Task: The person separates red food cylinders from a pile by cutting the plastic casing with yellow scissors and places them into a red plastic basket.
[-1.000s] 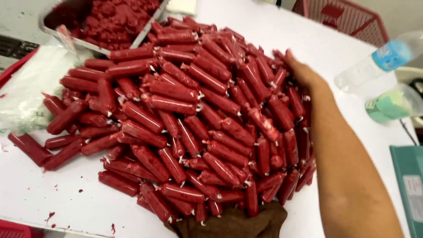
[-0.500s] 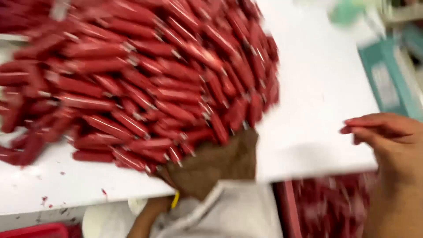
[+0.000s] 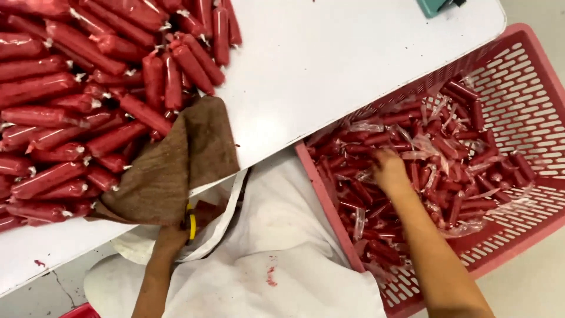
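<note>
Right hand (image 3: 389, 169) has moved off the table edge, where it hovered half a second back, and is now down in the pink basket (image 3: 532, 68) at right, below table level. View has swung right and down too, so the basket shows nearly whole now. Head view: the right hand's fingers are buried among loose red sausage sticks (image 3: 453, 147) and scraps of clear casing (image 3: 365, 125); can't tell how far they're curled or whether anything is gripped. Left hand (image 3: 170, 238) sits under the near table edge, closed round the lower end of a brown cloth (image 3: 176, 159), a yellow handle (image 3: 191, 227) just beside it. Cloth drapes up over the white table (image 3: 353, 53), touching the big sausage pile (image 3: 76, 106) at left. Reads as work shifting from the pile to the basket's contents. White apron (image 3: 282, 235) between hands.
</note>
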